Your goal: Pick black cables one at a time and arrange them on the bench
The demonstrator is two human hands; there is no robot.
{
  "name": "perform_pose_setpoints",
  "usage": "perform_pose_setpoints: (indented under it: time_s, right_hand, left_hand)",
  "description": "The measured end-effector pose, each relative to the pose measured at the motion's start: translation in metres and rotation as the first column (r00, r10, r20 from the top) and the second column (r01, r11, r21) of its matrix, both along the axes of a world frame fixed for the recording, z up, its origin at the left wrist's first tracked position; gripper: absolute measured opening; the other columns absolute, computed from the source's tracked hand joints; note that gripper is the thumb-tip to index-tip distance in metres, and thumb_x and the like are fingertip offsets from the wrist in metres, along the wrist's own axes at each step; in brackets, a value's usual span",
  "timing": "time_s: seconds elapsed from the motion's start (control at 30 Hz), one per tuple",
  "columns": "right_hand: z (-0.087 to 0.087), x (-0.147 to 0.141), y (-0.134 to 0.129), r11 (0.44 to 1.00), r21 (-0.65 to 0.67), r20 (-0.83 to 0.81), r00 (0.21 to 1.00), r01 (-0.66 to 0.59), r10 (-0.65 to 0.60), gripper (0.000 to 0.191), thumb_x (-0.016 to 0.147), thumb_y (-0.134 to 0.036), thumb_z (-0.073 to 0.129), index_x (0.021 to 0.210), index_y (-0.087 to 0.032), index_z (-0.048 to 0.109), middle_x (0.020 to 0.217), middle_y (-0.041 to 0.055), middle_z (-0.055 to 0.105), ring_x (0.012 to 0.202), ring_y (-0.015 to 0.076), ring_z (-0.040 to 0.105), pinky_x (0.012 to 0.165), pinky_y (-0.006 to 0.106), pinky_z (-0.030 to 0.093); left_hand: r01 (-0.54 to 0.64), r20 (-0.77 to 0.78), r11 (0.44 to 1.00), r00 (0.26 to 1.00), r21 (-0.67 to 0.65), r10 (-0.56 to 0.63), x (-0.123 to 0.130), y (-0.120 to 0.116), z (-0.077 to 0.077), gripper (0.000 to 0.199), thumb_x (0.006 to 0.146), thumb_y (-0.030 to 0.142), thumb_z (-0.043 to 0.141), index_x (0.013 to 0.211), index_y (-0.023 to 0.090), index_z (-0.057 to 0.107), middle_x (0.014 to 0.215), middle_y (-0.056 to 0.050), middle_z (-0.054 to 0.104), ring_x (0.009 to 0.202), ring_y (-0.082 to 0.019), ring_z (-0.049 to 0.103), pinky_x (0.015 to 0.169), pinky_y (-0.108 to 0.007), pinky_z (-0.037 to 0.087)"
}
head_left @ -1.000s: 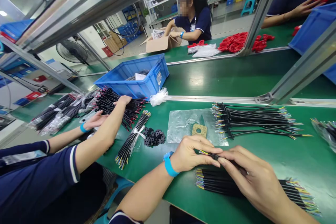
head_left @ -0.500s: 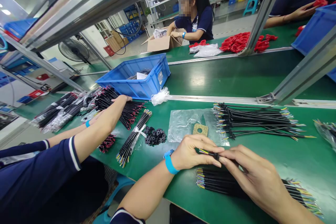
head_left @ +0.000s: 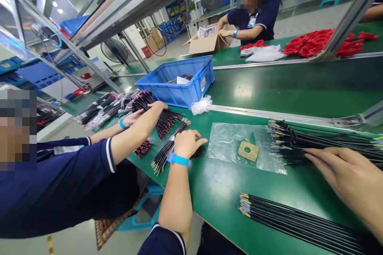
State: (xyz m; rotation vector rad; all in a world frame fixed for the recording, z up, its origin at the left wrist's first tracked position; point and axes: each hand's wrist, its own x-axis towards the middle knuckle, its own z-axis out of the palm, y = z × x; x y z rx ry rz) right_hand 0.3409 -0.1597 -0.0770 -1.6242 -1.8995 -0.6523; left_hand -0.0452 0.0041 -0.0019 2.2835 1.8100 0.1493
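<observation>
The grip of the left hand [head_left: 186, 145] stands open, thumb apart, over small black parts [head_left: 199, 152] on the table [head_left: 221, 185]; the right hand [head_left: 348, 167] pinches nearly closed at the black cables [head_left: 324, 138], whether holding one cannot be told.

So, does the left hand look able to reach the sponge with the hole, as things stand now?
Probably yes: nothing tall stands between the left hand and the sponge, only low things such as the flat plastic bag. Whether the sponge lies on or inside it, I cannot tell.
</observation>
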Motion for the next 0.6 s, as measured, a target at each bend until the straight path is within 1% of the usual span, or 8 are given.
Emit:
perform_pose_setpoints:
  time_s: [0.07,0.13,0.2,0.27,0.33,0.4,0.5,0.6]
  right_hand:
    - [0.003,-0.007,-0.003,0.998,-0.015,-0.031,0.997,0.064,-0.065,0.041,0.112,-0.046,0.043,0.125,-0.017,0.069,0.097,0.0087,0.073,0.073,0.0210,0.066,0.054,0.033,0.041]
    - [0.012,-0.014,-0.007,0.997,0.020,0.001,0.997,0.075,-0.075,0.037,0.111,-0.044,0.047,0.124,-0.017,0.068,0.099,0.0072,0.075,0.071,0.0189,0.068,0.050,0.031,0.040]
    - [0.023,-0.022,-0.011,0.999,0.034,0.019,1.000,0.008,-0.009,0.036,0.112,-0.045,0.046,0.113,-0.016,0.069,0.096,0.0059,0.075,0.071,0.0183,0.070,0.051,0.030,0.045]
    - [0.032,-0.034,-0.015,0.988,-0.036,-0.048,0.988,-0.151,0.149,0.039,0.113,-0.045,0.044,0.100,-0.019,0.070,0.090,0.0035,0.075,0.070,0.0170,0.071,0.056,0.029,0.051]
    - [0.036,-0.048,-0.019,0.917,-0.156,-0.179,0.923,-0.367,0.339,0.040,0.112,-0.046,0.044,0.094,-0.023,0.071,0.086,0.0003,0.074,0.069,0.0146,0.072,0.062,0.027,0.056]
    - [0.034,-0.062,-0.024,0.821,-0.267,-0.294,0.854,-0.505,0.430,0.037,0.111,-0.046,0.047,0.095,-0.026,0.074,0.086,-0.0016,0.074,0.070,0.0135,0.072,0.063,0.026,0.058]
    - [0.027,-0.076,-0.030,0.728,-0.381,-0.380,0.815,-0.570,0.438,0.032,0.110,-0.045,0.051,0.099,-0.028,0.075,0.086,-0.0017,0.073,0.070,0.0133,0.072,0.062,0.024,0.059]
    - [0.025,-0.081,-0.034,0.669,-0.422,-0.431,0.785,-0.612,0.446,0.026,0.109,-0.041,0.053,0.103,-0.028,0.075,0.086,-0.0011,0.071,0.072,0.0127,0.071,0.064,0.022,0.058]
  left_hand:
    - [0.066,-0.126,0.994,0.989,-0.088,-0.077,0.001,-0.004,0.001,0.033,0.083,0.048,0.085,0.105,0.024,0.079,0.107,-0.006,0.078,0.104,-0.027,0.071,0.088,-0.034,0.051]
    - [0.118,-0.182,0.984,0.973,-0.135,-0.141,0.001,-0.006,0.003,0.040,0.075,0.045,0.091,0.108,0.027,0.078,0.112,-0.006,0.075,0.109,-0.029,0.068,0.089,-0.035,0.050]
    - [0.148,-0.193,0.978,0.965,-0.147,-0.176,0.001,-0.008,0.005,0.037,0.071,0.038,0.095,0.102,0.029,0.079,0.112,-0.005,0.072,0.112,-0.030,0.066,0.093,-0.037,0.050]
    - [0.170,-0.203,0.973,0.958,-0.157,-0.200,0.003,-0.008,0.006,0.027,0.072,0.032,0.094,0.095,0.029,0.080,0.112,-0.005,0.070,0.114,-0.030,0.064,0.097,-0.038,0.048]
    - [0.187,-0.207,0.969,0.953,-0.164,-0.219,0.005,-0.008,0.006,0.018,0.076,0.028,0.091,0.090,0.028,0.080,0.111,-0.005,0.069,0.113,-0.029,0.063,0.099,-0.039,0.047]
    - [0.200,-0.209,0.966,0.950,-0.164,-0.232,0.007,-0.008,0.007,0.011,0.080,0.024,0.087,0.088,0.028,0.081,0.109,-0.005,0.069,0.111,-0.028,0.063,0.099,-0.038,0.047]
    - [0.198,-0.217,0.969,0.949,-0.147,-0.227,0.008,-0.008,0.007,0.010,0.082,0.025,0.086,0.091,0.027,0.082,0.109,-0.005,0.069,0.110,-0.028,0.063,0.098,-0.038,0.047]
    - [0.179,-0.226,0.976,0.952,-0.127,-0.204,0.007,-0.007,0.005,0.019,0.079,0.029,0.089,0.096,0.026,0.081,0.109,-0.007,0.069,0.110,-0.030,0.063,0.096,-0.039,0.047]
